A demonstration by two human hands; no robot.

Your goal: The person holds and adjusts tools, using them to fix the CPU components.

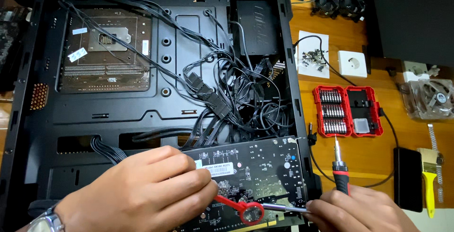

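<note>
1. Your left hand (142, 192) lies at the bottom left, fingers curled over the near edge of the graphics card (250, 177) and pinched on the red handle of a small tool (243, 209).
2. The graphics card lies flat across the bottom of the open black computer case (28, 118), its long axis running left to right, just above and between your two hands. Loose black cables (227, 95) tangle behind it.
3. The red tool's long axis also runs left to right: red ring in the middle, metal shaft pointing right to your other hand, low on the card's near edge.
4. Your right hand (359, 210) sits at the bottom right, just outside the case wall. Its fingertips meet the shaft's end, and it grips a black-and-red screwdriver (339, 170) that stands upward from the fist.
5. Both hands are closed and joined by the tool; the left covers more of the card.
6. Further right on the wooden table (369, 156), the red bit case (347, 111) lies open.
</note>
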